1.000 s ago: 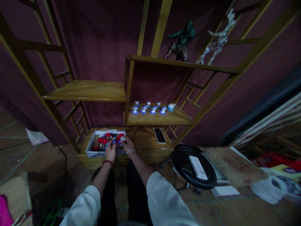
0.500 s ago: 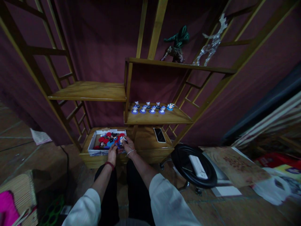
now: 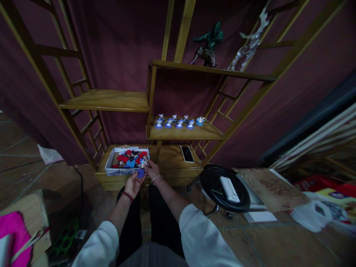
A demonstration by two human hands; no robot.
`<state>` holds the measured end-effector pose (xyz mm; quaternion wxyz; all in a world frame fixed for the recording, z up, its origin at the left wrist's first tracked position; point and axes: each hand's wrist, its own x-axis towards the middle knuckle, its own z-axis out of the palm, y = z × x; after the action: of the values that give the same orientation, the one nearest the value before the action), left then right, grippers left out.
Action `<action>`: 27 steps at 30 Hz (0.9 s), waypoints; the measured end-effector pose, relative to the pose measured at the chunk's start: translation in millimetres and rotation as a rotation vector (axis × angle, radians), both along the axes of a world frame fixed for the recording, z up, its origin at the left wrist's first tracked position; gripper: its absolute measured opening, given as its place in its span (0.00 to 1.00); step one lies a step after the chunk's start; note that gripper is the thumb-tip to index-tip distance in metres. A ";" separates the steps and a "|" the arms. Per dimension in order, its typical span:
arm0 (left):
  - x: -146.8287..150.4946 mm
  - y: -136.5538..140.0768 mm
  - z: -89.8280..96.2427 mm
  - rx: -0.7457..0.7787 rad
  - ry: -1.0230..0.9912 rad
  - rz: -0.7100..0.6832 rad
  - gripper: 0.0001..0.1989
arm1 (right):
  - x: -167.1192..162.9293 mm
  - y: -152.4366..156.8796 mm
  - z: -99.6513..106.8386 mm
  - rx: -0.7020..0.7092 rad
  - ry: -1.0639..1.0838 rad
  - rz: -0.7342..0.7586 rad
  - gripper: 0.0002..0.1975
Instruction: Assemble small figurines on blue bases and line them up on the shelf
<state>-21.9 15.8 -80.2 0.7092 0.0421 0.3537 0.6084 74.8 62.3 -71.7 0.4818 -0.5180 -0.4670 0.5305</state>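
Note:
My left hand point(image 3: 133, 184) pinches a round purple base point(image 3: 140, 173) at the front right corner of a white box. Just beside it, my right hand point(image 3: 152, 171) is closed on a small white and blue figurine point(image 3: 143, 162); the fingers cover part of it. The open box point(image 3: 119, 171) sits on the lowest wooden shelf and holds a jumble of red, blue and black figurine parts point(image 3: 130, 160). On the shelf above, several small figurines point(image 3: 179, 123) stand in two rows on round bases, most of them purple and white.
A phone point(image 3: 187, 154) lies right of the box. On the top shelf stand a dark green statue point(image 3: 209, 46) and a clear deer-like ornament point(image 3: 251, 44). A black round stool point(image 3: 222, 187) bearing a white narrow box point(image 3: 229, 189) is at my right.
The purple base has come into sight in my left hand, lifted toward the box's front edge. My right hand keeps the figurine. The whole view has shifted slightly.

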 end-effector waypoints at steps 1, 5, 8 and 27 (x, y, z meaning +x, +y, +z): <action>-0.4 -0.2 -1.7 -0.003 -0.017 -0.011 0.08 | 1.3 -0.9 -1.9 0.018 -0.020 0.003 0.19; -3.2 -0.4 -7.3 -0.006 -0.082 -0.070 0.09 | 6.5 -2.6 -8.1 0.084 -0.081 0.019 0.16; -5.7 -1.2 -9.3 -0.012 -0.104 -0.113 0.10 | 8.9 -3.8 -12.2 0.109 -0.094 0.047 0.15; -9.7 -6.5 -10.0 0.124 0.033 -0.206 0.19 | 19.4 -2.0 -18.8 0.048 -0.095 0.137 0.18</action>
<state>-31.6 9.3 -90.2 0.7582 0.1322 0.3208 0.5520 94.2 60.3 -90.5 0.4340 -0.4978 -0.5362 0.5256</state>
